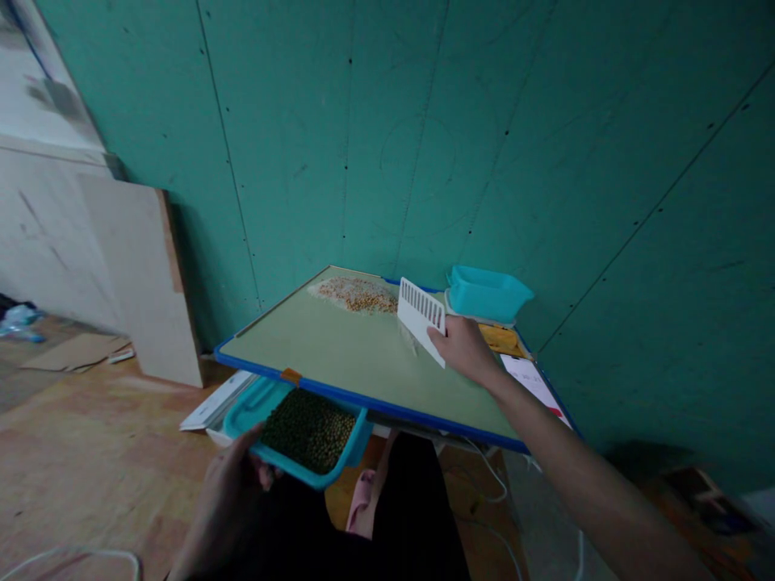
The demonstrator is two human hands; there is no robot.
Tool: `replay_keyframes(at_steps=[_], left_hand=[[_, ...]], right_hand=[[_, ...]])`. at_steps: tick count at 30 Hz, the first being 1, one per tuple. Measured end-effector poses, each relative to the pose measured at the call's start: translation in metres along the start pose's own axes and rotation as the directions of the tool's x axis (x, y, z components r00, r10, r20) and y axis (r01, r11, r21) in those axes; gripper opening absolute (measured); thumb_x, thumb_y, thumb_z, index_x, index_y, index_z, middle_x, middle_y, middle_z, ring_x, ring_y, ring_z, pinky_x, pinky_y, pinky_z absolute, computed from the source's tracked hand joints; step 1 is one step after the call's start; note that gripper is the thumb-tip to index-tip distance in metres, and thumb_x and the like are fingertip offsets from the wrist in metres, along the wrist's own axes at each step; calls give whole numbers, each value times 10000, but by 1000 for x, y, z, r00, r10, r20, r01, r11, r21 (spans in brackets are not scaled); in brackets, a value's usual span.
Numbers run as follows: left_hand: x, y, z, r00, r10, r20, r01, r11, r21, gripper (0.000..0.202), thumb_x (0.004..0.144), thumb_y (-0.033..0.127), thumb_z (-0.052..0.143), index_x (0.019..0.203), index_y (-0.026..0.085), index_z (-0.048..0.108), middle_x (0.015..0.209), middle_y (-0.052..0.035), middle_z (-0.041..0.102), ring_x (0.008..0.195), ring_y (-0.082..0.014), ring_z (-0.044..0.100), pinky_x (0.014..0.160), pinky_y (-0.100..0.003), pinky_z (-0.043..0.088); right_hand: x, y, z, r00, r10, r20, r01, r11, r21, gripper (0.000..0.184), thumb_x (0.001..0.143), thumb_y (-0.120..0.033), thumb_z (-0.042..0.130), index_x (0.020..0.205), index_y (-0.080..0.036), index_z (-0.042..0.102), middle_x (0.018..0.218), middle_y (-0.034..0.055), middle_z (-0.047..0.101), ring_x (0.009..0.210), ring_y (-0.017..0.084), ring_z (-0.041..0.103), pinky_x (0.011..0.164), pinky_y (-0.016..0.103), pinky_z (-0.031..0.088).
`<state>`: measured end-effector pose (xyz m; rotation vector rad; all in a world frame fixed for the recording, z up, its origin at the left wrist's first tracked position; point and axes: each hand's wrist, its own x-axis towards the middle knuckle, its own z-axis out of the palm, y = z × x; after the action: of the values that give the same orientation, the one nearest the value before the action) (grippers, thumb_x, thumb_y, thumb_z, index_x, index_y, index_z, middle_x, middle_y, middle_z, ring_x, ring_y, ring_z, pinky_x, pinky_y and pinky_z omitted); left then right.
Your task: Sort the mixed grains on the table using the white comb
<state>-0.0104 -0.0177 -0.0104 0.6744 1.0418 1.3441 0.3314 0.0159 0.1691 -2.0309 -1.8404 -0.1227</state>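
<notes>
Right hand: here it is, fingers and thumb closed on the near right end of a white slotted scraper, the right hand [463, 347] out over the table [315, 355], thumb along the face of the slotted scraper [415, 323].

Scraper: up on edge, slots along the top, long axis slanting from far left to near right, and its far end points at the pile.

Pile: the heap of grains [360, 295] sits toward the back of the tabletop, left of the right hand and a little beyond it, spread long from left to right; its right end meets the scraper's far end in this view, though whether they touch cannot be told.

Nearer hand: the right, clearly; the left is down below the tabletop, well apart from the heap.

Left hand: the left hand [228, 468] has the near left rim of the turquoise tub [245, 403], thumb on top, fingers partly lost in shadow.

Turquoise tub: just under the blue-edged near side of the table, mouth up, dark green beans [294, 420] to the left, paler ones to the right.

Far right corner: another tub [489, 294], beyond the right hand.
</notes>
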Motion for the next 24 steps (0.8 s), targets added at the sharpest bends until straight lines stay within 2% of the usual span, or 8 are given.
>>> replay_keyframes(at_steps=[4, 6, 7, 9, 12, 15, 19, 24], left_hand=[[3, 0, -2, 1000, -23, -22, 23, 1000, 16, 463, 709, 506, 816, 401, 217, 628, 325, -12, 531, 420, -167, 612, 510, -244, 523], [5, -1, -5, 999, -39, -12, 39, 999, 22, 479, 700, 513, 815, 369, 226, 624, 311, -20, 515, 410, -176, 602, 506, -262, 522], [6, -1, -6, 999, -43, -3, 43, 999, 22, 501, 706, 520, 809, 349, 231, 610, 307, -24, 508, 408, -179, 598, 504, -269, 519], [9, -2, -12, 997, -64, 32, 63, 998, 29, 531, 725, 533, 796, 331, 236, 598, 318, -35, 517, 436, -191, 610, 526, -282, 528], [15, -3, -21, 990, -123, 66, 118, 991, 64, 486, 661, 559, 832, 353, 236, 641, 335, -49, 538, 482, -220, 635, 564, -308, 559], [19, -2, -24, 989, -140, 50, 137, 988, 69, 481, 634, 564, 844, 354, 228, 642, 336, -56, 545, 474, -209, 622, 570, -302, 570], [15, 2, -16, 994, -107, -15, 107, 993, 48, 392, 613, 514, 849, 413, 223, 676, 296, -24, 513, 366, -161, 524, 480, -278, 542], [10, 4, -9, 992, -107, -64, 108, 994, 16, 432, 646, 443, 826, 361, 226, 585, 293, -5, 498, 337, -138, 503, 442, -253, 531]], right_hand=[[-17, 18, -6, 998, -55, 21, 51, 984, 170, 298, 893, -308, 613, 731, -126, 785, 648, 93, 746, 614, 202, 685, 561, 254, 446], [-34, 32, -1, 996, -75, 54, 61, 970, 234, 317, 885, -343, 619, 705, -142, 785, 613, 73, 735, 598, 213, 693, 549, 262, 468], [-42, 40, 2, 994, -95, 58, 76, 959, 274, 291, 885, -326, 612, 762, -146, 806, 664, 75, 763, 641, 223, 720, 586, 275, 508], [-57, 57, 9, 988, -140, 58, 108, 919, 380, 263, 844, -195, 599, 966, -167, 831, 888, 83, 821, 839, 239, 776, 755, 320, 587], [-68, 78, 16, 973, -200, 115, 121, 866, 485, 449, 730, -36, 576, 1086, -181, 808, 1132, 98, 792, 1082, 240, 754, 983, 391, 568], [-62, 90, 20, 965, -220, 140, 114, 840, 531, 456, 716, -19, 592, 1087, -179, 804, 1176, 111, 773, 1137, 243, 735, 1014, 413, 558], [-36, 95, 25, 957, -249, 146, 119, 801, 586, 369, 743, -72, 632, 1049, -173, 811, 1145, 120, 785, 1111, 255, 745, 977, 412, 576], [1, 102, 37, 954, -253, 161, 113, 801, 588, 260, 773, -165, 658, 973, -149, 824, 1036, 136, 808, 1018, 271, 771, 943, 405, 583]])
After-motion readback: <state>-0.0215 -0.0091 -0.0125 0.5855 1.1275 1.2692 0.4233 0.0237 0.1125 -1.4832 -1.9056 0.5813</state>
